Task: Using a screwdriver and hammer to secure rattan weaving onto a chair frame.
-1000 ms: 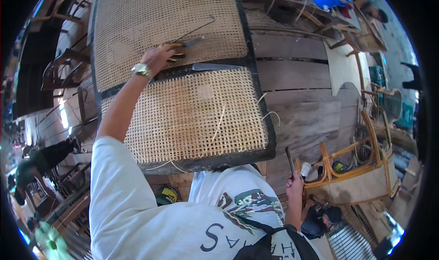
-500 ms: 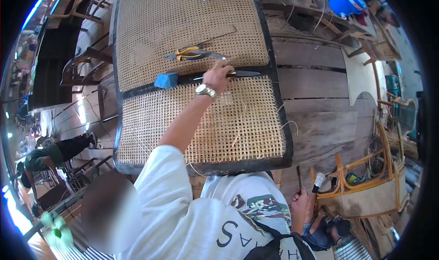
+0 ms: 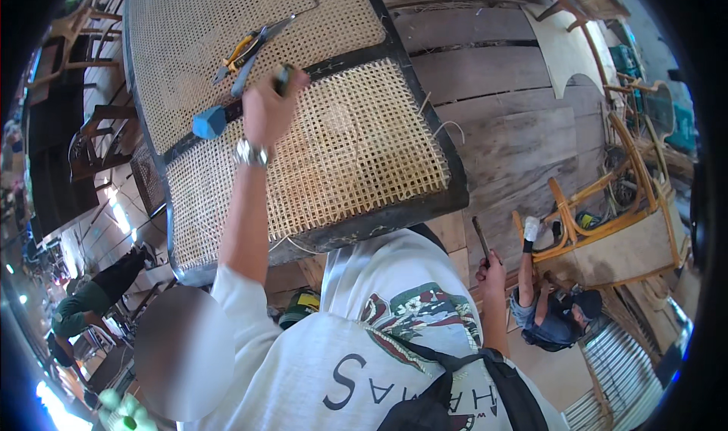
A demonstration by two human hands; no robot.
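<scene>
My left hand [image 3: 269, 112], with a silver wristwatch, is closed round a dark-handled tool [image 3: 283, 80] above a woven cane panel [image 3: 326, 150]. My fingers hide most of that tool, so its kind is unclear. Beside the hand, pliers [image 3: 241, 52] with yellow-and-dark handles lie on the far cane panel [image 3: 227, 14]. A blue block [image 3: 209, 122] rests by the black crossbar [image 3: 353, 59], left of my wrist. Lower right, away from the panel, my right hand [image 3: 492, 270] grips a slim dark rod [image 3: 481, 236] that points up.
Loose cane strands [image 3: 450, 128] stick out at the panel's right edge. A person in a cap [image 3: 557, 317] is at the lower right, near a curved wooden chair frame [image 3: 607, 226]. Another person [image 3: 95, 302] bends over at the left. Dark chairs [image 3: 102, 139] stand left of the frame.
My left hand has lifted off the crossbar with the dark-handled tool in it. The view has turned and shifted, so the panel sits further left. My right hand still holds the rod.
</scene>
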